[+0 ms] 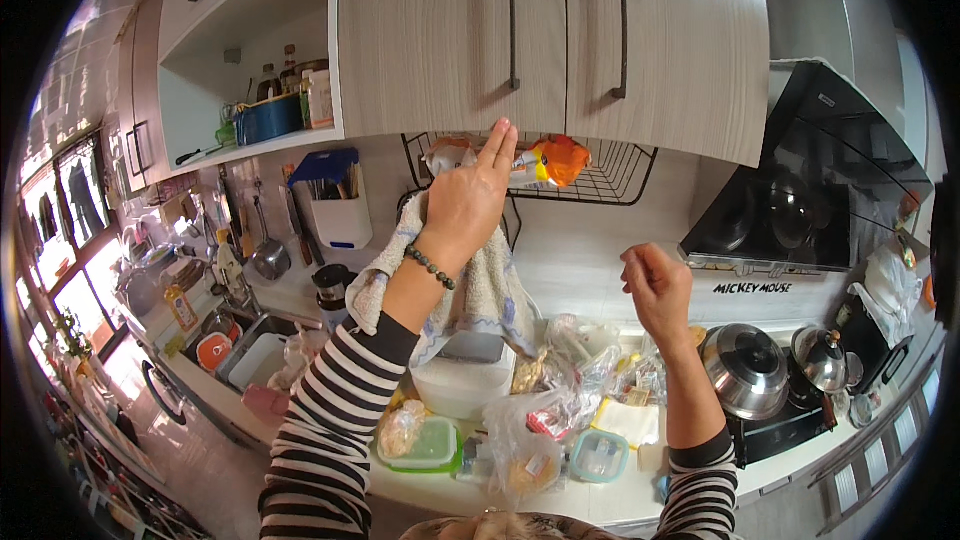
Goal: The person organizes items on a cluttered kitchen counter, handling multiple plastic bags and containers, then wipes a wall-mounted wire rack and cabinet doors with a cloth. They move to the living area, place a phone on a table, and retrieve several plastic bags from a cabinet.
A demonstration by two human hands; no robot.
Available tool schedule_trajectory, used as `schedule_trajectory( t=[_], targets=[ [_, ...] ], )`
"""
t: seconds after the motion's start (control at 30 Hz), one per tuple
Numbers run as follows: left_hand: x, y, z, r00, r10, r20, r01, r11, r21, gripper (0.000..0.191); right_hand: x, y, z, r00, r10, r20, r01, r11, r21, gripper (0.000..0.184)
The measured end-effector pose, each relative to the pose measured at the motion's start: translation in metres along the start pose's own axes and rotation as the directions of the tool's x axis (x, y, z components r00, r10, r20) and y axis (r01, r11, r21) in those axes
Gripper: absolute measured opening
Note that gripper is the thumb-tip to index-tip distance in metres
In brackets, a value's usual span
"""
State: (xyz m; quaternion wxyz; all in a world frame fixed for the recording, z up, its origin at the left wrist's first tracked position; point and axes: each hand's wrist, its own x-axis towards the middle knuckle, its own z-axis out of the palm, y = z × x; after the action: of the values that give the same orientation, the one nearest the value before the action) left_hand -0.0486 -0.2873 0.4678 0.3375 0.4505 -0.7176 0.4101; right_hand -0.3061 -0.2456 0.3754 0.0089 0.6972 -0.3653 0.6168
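My left hand point(471, 193) is raised with its fingertips at the lower edge of the wood-grain upper cabinet door point(435, 37). Behind its fingers, a black wire rack point(622, 172) under the cabinet holds an orange and yellow plastic package point(561, 160). A pale towel point(480, 285) with blue marks hangs behind my left wrist, which wears a beaded bracelet. My right hand point(657, 286) is up in the air over the counter with its fingers curled; whether anything is inside them cannot be seen. Both cabinet doors are closed.
Plastic bags point(525, 427), a green-rimmed container point(431, 444), a blue-rimmed container point(599, 456) and a white bin point(465, 386) crowd the counter. At right, steel pots point(744, 371) stand by the stove below a black range hood point(810, 187). A sink point(259, 349) lies left.
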Motion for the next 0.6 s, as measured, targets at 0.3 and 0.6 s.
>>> schedule_trajectory(
  t=[0.3, 0.6],
  targets=[
    [-0.034, 0.007, -0.045, 0.986, -0.086, -0.144, -0.003, 0.851, -0.525, 0.026, -0.025, -0.023, 0.024, 0.889, 0.233, 0.394, -0.321, 0.931, 0.176, 0.032],
    [-0.067, 0.044, -0.083, 0.998, -0.037, -0.052, -0.018, 0.626, -0.780, 0.028, -0.048, -0.062, 0.059, 0.834, 0.204, 0.513, -0.504, 0.659, 0.558, 0.023]
  ],
)
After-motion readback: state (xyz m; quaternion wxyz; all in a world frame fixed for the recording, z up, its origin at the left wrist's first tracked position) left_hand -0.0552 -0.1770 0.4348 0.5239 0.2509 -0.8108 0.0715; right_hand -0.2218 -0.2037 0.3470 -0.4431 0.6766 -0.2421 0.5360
